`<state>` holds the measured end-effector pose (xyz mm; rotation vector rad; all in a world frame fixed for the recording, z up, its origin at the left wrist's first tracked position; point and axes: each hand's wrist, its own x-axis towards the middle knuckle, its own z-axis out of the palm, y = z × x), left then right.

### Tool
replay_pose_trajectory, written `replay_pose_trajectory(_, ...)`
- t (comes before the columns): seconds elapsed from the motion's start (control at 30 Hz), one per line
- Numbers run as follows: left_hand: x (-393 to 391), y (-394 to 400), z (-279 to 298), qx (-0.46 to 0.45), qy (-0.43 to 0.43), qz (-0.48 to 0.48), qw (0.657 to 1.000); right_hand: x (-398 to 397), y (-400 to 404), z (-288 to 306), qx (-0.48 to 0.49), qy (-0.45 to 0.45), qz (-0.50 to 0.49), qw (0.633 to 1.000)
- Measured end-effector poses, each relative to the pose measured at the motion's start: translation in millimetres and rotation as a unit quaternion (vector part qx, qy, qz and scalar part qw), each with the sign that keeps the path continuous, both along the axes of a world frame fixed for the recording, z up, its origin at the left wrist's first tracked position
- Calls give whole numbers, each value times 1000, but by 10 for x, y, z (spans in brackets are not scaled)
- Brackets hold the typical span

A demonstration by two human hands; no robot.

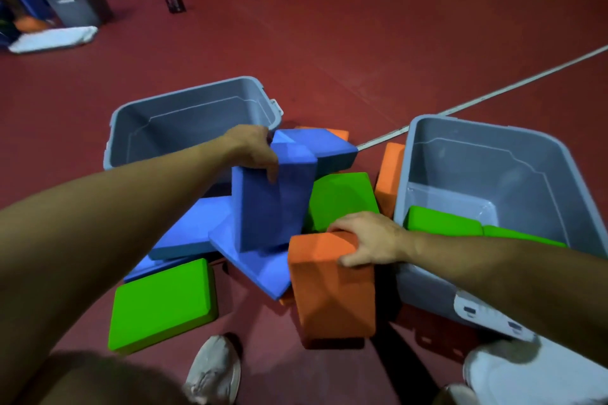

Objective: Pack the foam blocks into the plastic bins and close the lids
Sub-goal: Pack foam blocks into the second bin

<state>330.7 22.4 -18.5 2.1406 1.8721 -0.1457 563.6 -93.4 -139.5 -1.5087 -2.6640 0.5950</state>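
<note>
Head view: my left hand (253, 151) grips a blue foam block (273, 204), my right hand (368, 240) an orange foam block (332, 293); next, I'd drop each into a grey bin (493, 154).

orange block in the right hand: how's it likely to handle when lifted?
Probably light: the right hand tilts the orange block up with a grip on one top corner alone. Likely stiff enough: it shows no sag or bend. Its matte foam face looks grippy, and flat sides mean it shouldn't roll.
</note>
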Motion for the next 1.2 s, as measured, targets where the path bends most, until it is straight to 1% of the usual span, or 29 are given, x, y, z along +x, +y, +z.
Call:
replay_pose_trajectory(0.1, 174, -81, 259, 98, 38, 20, 994, 96, 24, 121, 26, 71, -71, 995)
replay_pose_trajectory(0.2, 302, -176, 416, 198, 29, 16, 980, 221, 26, 217, 52, 126, -126, 983)
replay_pose_trajectory(0.27, 354, -215, 491, 261, 15, -2, 965, 318, 18, 264, 63, 175, -175, 967)
replay_pose_trajectory(0.33, 404, -243, 561, 306, -2, -19, 952, 420, 12, 324, 67, 251, -247, 934)
replay_pose_trajectory(0.47, 534, -293, 676, 362, -50, -27, 930, 623, 19, 399, 87, 405, -368, 833)
replay_pose_trajectory(0.57, 649, -336, 715, 388, -73, -46, 918, 790, 53, 472, 123, 462, -437, 762)
replay_pose_trajectory(0.7, 815, -405, 737, 411, -95, -85, 903, 1048, 70, 558, 190, 471, -505, 697)
replay_pose_trajectory(0.83, 987, -426, 771, 454, -133, -105, 875, 1246, 66, 579, 230, 469, -542, 658)
replay_pose_trajectory(1.03, 1310, -469, 680, 469, -170, -130, 857, 1559, -12, 532, 264, 443, -582, 629)
replay_pose_trajectory(1.13, 1464, -500, 578, 471, -188, -147, 849, 1785, -68, 527, 293, 397, -611, 620)
replay_pose_trajectory(1.2, 1575, -532, 511, 470, -212, -160, 841, 1952, -137, 531, 308, 360, -624, 622)
